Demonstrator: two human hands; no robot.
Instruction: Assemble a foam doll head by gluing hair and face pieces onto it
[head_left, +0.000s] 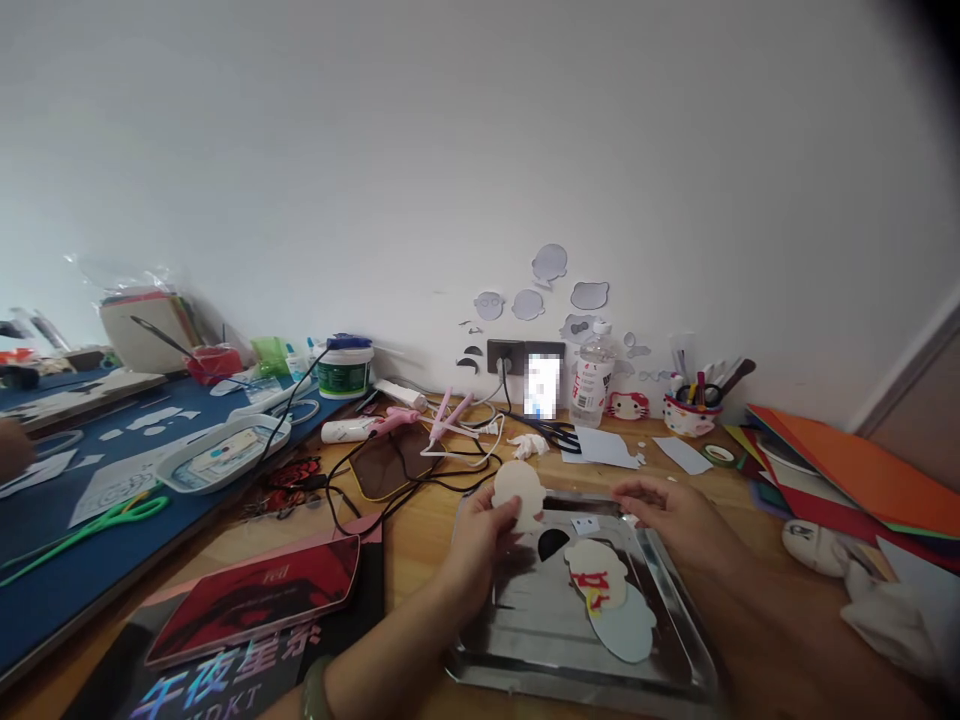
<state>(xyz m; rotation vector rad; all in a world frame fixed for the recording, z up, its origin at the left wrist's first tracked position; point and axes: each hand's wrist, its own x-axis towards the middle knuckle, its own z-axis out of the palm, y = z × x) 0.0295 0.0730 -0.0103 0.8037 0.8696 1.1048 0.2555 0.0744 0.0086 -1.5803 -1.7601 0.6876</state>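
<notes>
My left hand (484,540) pinches a cream cutout (517,487) shaped like a head with ears, holding it above the left far side of a metal tray (529,625). At the tray's far right corner is my right hand (671,512), its thumb and fingertips together; a small whitish bit shows by them, too small to name. Inside the tray lie a black half-circle (553,545), a small white piece (585,525) with dark dots, and a cream cutout (600,570) with red marks, which overlaps a pale blue cutout (628,630).
Pink glue guns (442,425) and black cables (431,485) lie beyond the tray. Behind stand a plastic bottle (592,380) and a pen cup (691,412). Coloured paper (840,460) is at right, a red book (262,595) at left. Another person's hand (11,450) shows far left.
</notes>
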